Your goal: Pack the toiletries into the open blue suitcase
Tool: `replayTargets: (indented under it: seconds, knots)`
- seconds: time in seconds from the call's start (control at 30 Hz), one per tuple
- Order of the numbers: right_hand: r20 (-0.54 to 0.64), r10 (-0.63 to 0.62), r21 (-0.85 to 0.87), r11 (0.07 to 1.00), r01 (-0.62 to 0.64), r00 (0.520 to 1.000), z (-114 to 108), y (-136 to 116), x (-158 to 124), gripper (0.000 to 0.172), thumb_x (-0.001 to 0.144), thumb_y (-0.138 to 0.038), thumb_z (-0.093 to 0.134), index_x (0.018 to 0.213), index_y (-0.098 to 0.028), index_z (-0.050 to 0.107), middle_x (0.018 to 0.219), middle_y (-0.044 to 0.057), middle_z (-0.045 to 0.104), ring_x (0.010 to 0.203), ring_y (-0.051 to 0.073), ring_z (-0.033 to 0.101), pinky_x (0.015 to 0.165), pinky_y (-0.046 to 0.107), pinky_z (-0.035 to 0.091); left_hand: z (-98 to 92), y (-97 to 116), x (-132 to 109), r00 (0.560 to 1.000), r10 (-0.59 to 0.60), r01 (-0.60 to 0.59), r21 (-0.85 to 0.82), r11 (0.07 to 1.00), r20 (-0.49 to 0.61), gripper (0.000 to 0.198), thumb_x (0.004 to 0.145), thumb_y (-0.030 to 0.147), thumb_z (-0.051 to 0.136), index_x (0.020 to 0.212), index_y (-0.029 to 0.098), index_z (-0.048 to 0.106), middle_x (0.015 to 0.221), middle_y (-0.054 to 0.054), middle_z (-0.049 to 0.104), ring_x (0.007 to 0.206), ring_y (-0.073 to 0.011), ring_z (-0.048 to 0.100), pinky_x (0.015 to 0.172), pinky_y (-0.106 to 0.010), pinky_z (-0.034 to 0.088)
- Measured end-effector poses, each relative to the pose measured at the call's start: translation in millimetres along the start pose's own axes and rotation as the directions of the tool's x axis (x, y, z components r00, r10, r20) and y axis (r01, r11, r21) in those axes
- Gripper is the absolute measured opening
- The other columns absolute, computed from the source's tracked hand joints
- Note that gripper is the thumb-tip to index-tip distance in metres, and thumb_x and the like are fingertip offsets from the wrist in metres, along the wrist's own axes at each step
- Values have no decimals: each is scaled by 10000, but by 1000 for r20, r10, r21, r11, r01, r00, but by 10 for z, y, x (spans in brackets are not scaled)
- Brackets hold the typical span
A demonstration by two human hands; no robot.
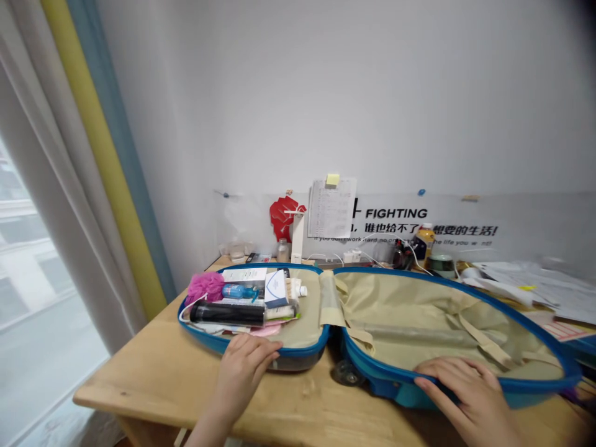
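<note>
A blue suitcase (pixel 326 347) lies open on the wooden table. Its left half holds a pink bath puff (pixel 206 287), a blue bottle (pixel 238 291), a black cylinder (pixel 228 313), a white and blue box (pixel 276 289) and other small items. Beige lining and straps show in the right half. My left hand (pixel 246 363) rests on the front rim of the left half, fingers bent over the edge. On the front rim of the right half, my right hand (pixel 465 391) has its fingers over the edge and its thumb outside.
Behind the suitcase stand a white lamp (pixel 297 237), a yellow-capped bottle (pixel 424 239) and a green jar (pixel 441 265). Papers (pixel 526 282) lie at the right. A caster wheel (pixel 347 374) sticks out between the halves. Curtains (pixel 84 155) hang at the left.
</note>
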State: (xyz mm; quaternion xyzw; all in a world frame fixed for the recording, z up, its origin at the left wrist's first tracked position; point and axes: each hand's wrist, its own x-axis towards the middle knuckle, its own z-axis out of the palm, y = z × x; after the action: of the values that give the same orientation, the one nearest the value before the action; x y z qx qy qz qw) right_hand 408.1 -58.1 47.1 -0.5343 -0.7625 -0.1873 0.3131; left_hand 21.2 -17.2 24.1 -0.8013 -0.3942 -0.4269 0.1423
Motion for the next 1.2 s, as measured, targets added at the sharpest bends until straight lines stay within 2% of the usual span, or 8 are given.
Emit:
replayTargets:
  seconds: [0.2,0.37,0.5,0.67,0.83,1.0,1.1,1.2]
  knots:
    - [-158,-160,-36,987,156,974,154,-509,163,329,916,-478,473,732,-289,669,743,-68,721,688,125,640,783,326,300,-248,-396,-147,999,-29,28,24,999,34,317,973,407,442,959,270,727,822,1,734,757,-153,652,717,-292,484]
    - [-189,-108,2,994,111,976,293,-938,281,350,944,-447,438,725,-263,640,728,-49,716,686,122,616,811,328,275,-499,-773,-247,997,-51,48,47,998,60,343,964,455,439,950,296,743,832,1,746,765,-156,669,718,-280,514]
    - [-160,-55,88,994,70,986,423,-1197,324,255,943,-355,461,771,-264,626,761,-57,715,724,121,617,853,337,251,-650,-1020,-358,991,-114,108,87,990,65,356,943,506,451,959,315,752,855,-3,752,794,-168,678,742,-285,532]
    - [-168,9,203,979,25,986,553,-1392,390,220,937,-318,470,783,-269,620,764,-67,707,746,126,617,885,349,241,-755,-1178,-462,977,-212,207,111,972,34,396,927,557,439,942,325,760,868,-7,752,793,-177,672,738,-293,542]
    - [-161,-13,192,980,44,987,612,-1508,465,197,935,-309,479,797,-271,615,773,-63,711,754,136,620,891,356,252,-768,-1242,-494,962,-273,272,111,956,-9,424,907,593,445,943,314,761,865,-20,749,804,-191,663,762,-319,546]
    - [-214,-248,104,956,274,945,487,-1312,441,196,924,-362,485,1033,-268,618,989,-22,727,906,149,641,899,321,333,-802,-1257,-476,958,-287,285,100,953,-3,429,908,582,440,925,293,757,872,-24,749,830,-194,667,770,-315,546]
    - [-302,-305,7,947,322,903,414,-861,372,250,924,-391,464,1060,-247,617,1026,18,721,974,183,638,923,345,372,-867,-1275,-314,949,-313,315,112,943,-32,434,926,544,412,908,261,741,911,-34,742,880,-196,666,829,-311,533]
    - [-363,-230,-97,973,209,903,434,-243,271,316,935,-411,399,1095,-257,624,1036,63,715,1016,249,633,934,433,380,-895,-1307,18,930,-367,367,196,909,-40,473,924,544,367,999,222,706,1009,-67,727,982,-229,647,922,-360,494]
